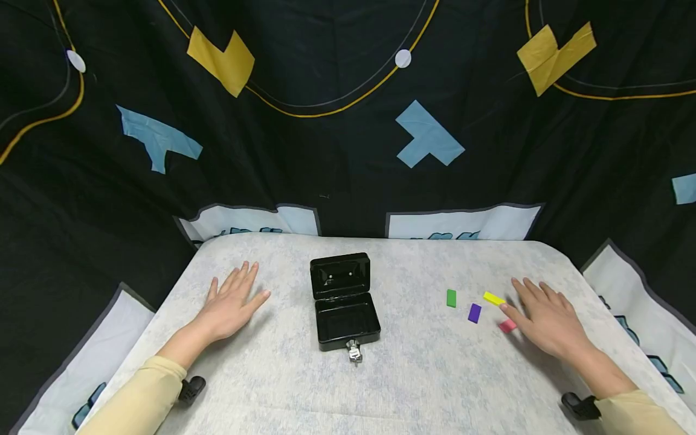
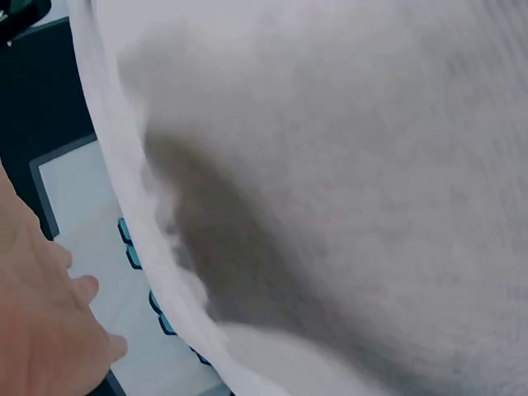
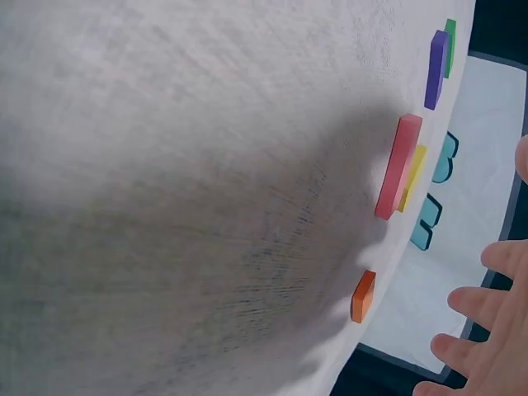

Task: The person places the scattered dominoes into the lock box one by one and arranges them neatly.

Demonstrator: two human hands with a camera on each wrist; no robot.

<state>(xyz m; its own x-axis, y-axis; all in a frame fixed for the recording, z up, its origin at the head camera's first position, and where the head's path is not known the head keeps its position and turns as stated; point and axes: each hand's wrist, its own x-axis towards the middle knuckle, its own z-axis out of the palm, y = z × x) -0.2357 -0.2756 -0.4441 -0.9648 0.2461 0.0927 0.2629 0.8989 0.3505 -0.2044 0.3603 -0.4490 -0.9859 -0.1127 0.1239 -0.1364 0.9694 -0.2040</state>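
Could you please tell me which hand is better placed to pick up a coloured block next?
Probably the right hand: it is empty and near the yellow block and pink block, while the left hand is across the black box from them.

Both sleeves (image 1: pixel 138 396) are plain pale yellow, each with a small black rounded device (image 1: pixel 192 389) beside it.

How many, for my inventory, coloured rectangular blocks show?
5: green block leftmost, then purple; yellow, pink near the right hand; orange only in right wrist view. Others may be hidden.
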